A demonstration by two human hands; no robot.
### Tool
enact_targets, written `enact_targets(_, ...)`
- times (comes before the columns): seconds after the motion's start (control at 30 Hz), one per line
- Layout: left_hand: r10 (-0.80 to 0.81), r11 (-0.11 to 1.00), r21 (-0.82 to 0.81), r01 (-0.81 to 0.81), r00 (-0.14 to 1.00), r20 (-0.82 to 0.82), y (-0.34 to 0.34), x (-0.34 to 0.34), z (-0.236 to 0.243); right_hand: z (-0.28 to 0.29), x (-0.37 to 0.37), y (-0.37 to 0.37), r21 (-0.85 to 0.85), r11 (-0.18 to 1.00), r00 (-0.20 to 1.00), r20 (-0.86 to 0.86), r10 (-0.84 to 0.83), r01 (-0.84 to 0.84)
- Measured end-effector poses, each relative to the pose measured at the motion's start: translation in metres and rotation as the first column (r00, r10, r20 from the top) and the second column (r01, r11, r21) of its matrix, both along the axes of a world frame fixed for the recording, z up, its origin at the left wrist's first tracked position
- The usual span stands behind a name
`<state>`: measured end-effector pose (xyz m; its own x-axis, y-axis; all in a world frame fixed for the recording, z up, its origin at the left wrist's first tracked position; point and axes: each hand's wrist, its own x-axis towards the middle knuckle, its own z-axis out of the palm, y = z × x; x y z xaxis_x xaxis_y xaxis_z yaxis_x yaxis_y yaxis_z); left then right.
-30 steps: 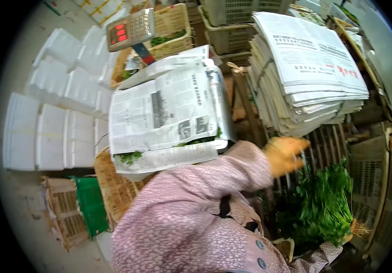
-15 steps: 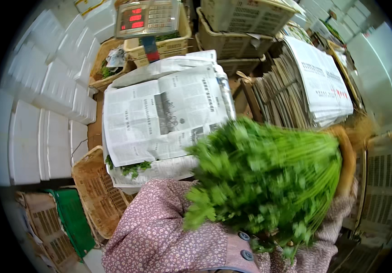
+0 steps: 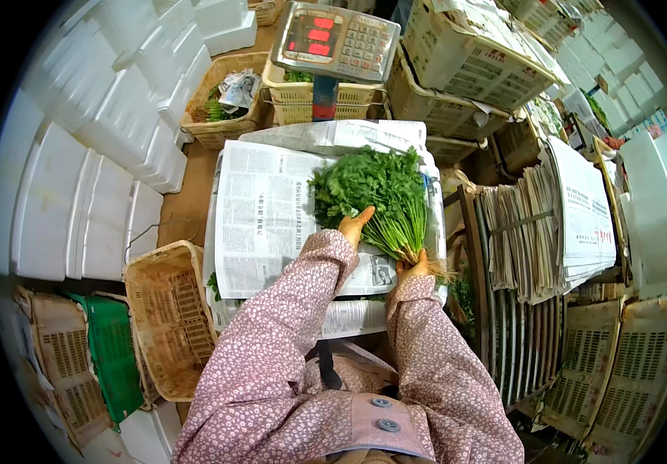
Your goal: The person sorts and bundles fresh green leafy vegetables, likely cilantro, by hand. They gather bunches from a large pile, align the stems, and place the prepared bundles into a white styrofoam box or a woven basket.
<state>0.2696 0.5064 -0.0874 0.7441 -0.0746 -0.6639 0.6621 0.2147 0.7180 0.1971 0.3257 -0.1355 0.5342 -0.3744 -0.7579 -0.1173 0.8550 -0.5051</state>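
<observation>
A leafy green bunch of coriander, with slim stems and pale brown roots, lies across the newspaper in front of me. Its leaves point left and away, and its roots point toward me on the right. My left hand holds the near side of the bunch where leaves meet stems; the thumb lies on top and the other fingers are mostly hidden. At the root end, my right hand is closed around the stem bases. More green leaves poke out from under the paper's near left corner.
A scale with a lit red display stands beyond the newspaper. An orange-brown plastic crate sits at the left, before stacked white foam boxes. Right of the paper, a pile of folded newspapers rests on a slatted rack.
The bunch of coriander has moved from close to my right side, forward and left onto the newspaper. My left hand has come into view on it, and both arms now reach forward.
</observation>
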Motion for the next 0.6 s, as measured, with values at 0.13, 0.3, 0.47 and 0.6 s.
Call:
enact_targets(0.13, -0.266, 0.902, 0.373, 0.218, 0.961, 0.080, -0.026, 0.023, 0.039, 0.027, -0.039, -0.018, -0.075, 0.965, 0.960, 0.109, 0.257, -0.250)
enact_targets(0.3, -0.860, 0.272, 0.821, 0.503, 0.510, -0.028, 0.024, 0.096, -0.066, 0.109, -0.066, -0.011, -0.490, 0.280, 0.472, -0.329, 0.817, -0.826)
enact_targets(0.47, -0.339, 0.884, 0.347, 0.314, 0.941, 0.010, 0.041, 0.044, -0.068, 0.152, -0.030, -0.035, -0.867, -0.287, 0.756, -0.496, 0.427, -0.407)
enact_targets(0.6, -0.576, 0.751, 0.352, 0.559, 0.815, -0.065, 0.038, 0.038, 0.001, 0.083, 0.032, -0.002, -0.891, -0.365, 0.729, -0.436, 0.527, -0.269)
